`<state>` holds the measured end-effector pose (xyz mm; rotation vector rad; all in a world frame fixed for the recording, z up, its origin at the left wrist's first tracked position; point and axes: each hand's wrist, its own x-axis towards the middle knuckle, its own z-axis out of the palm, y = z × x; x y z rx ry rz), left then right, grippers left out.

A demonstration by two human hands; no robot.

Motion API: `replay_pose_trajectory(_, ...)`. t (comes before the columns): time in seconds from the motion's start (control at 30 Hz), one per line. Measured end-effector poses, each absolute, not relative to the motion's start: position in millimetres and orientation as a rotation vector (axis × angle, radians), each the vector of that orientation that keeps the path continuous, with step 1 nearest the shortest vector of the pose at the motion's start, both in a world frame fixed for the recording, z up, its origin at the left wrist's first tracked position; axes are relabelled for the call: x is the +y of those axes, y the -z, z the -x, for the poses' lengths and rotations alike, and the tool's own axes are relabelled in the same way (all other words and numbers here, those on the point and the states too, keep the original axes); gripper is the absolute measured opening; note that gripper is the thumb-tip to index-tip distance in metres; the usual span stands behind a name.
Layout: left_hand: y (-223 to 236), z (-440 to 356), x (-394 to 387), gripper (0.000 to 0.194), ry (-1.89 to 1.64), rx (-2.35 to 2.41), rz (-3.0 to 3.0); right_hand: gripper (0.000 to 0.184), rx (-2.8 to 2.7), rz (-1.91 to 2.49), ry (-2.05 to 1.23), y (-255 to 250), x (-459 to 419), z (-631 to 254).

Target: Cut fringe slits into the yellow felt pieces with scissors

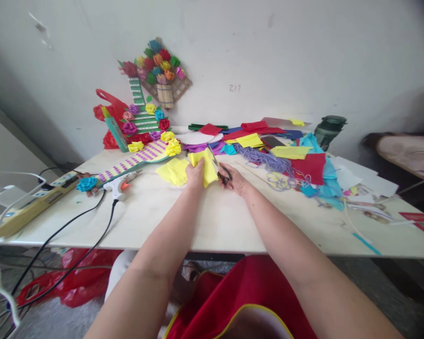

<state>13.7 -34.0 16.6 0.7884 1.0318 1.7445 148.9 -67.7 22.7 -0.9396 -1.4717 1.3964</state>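
Observation:
Near the middle of the white table, my left hand (pixel 195 173) is closed on a piece of yellow crepe paper (pixel 209 170). My right hand (pixel 234 181) grips black-handled scissors (pixel 225 173), whose blades point up and left along the right edge of that paper. Whether the blades are parted around the paper I cannot tell. Just left of my left hand, more yellow paper pieces (pixel 173 172) lie on the table. Behind them a flat purple-and-white decorated shape (pixel 141 161) carries yellow paper flowers (pixel 172 147).
A white glue gun (pixel 115 188) with a black cord lies on the left, near a power strip (pixel 35 205). Purple yarn (pixel 265 159), red cloth (pixel 309 167) and blue paper (pixel 330 181) crowd the right. A dark green bottle (pixel 329 132) stands behind; a flower decoration (pixel 165 77) rests against the wall.

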Motion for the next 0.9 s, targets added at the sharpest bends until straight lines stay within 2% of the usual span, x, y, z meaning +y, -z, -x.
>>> replay_pose_trajectory(0.57,-11,-10,-23,0.031,-1.761,1.145,-0.88,0.056,-1.507,1.05,-1.388,-30,-72,-147)
replay_pose_trajectory(0.9,-13,-14,-31,0.031,-1.757,1.089,-0.895,0.052,-1.468,1.047,-1.381,-30,-74,-145)
